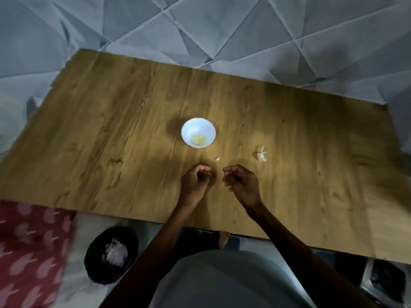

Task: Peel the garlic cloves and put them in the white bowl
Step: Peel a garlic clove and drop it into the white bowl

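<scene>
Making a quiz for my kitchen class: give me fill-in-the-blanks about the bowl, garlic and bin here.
1. The bowl on the table is ___ in colour.
2. The garlic cluster lies to the bowl's ___.
3. The black bin stands on the ___, not the table.
Missing words: white; right; floor.

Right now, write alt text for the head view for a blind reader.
A person's left hand and right hand, fingers curled, sit close together over a wooden table; whether they hold anything is unclear. Beyond them: a white bowl holding peeled garlic, a garlic piece, and a garlic cluster at right.
</scene>
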`<state>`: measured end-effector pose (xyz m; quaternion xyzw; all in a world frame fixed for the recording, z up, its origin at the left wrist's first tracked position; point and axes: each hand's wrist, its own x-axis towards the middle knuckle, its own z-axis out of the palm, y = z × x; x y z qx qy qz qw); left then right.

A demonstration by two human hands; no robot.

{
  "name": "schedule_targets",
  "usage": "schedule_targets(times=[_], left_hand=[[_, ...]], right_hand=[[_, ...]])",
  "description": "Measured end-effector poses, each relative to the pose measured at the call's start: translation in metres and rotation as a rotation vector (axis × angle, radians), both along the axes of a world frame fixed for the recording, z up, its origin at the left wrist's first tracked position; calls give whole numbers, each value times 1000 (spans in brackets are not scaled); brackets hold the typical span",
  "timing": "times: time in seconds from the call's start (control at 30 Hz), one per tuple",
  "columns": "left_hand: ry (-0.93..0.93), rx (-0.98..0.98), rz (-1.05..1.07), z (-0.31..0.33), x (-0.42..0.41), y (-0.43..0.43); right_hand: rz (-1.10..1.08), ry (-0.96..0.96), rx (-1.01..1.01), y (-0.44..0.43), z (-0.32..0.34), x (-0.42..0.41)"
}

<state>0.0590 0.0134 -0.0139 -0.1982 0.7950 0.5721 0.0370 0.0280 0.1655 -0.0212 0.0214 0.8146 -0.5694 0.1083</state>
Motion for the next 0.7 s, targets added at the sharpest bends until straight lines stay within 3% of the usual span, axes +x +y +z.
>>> schedule_targets(times=[0.23,0.43,0.57,0.7], left_hand=[[-46,-519,-95,-28,-60,39],[-30,-620,-192,-25,-75,43],[175,-658,8,12,-93,21],[-4,-750,8,19,-131,-13]], right_hand=[[21,-34,18,36,2,-39],[26,-18,48,42,-5,-60],[28,10,32,45,-7,-69],[48,64,97,46,-8,-74]])
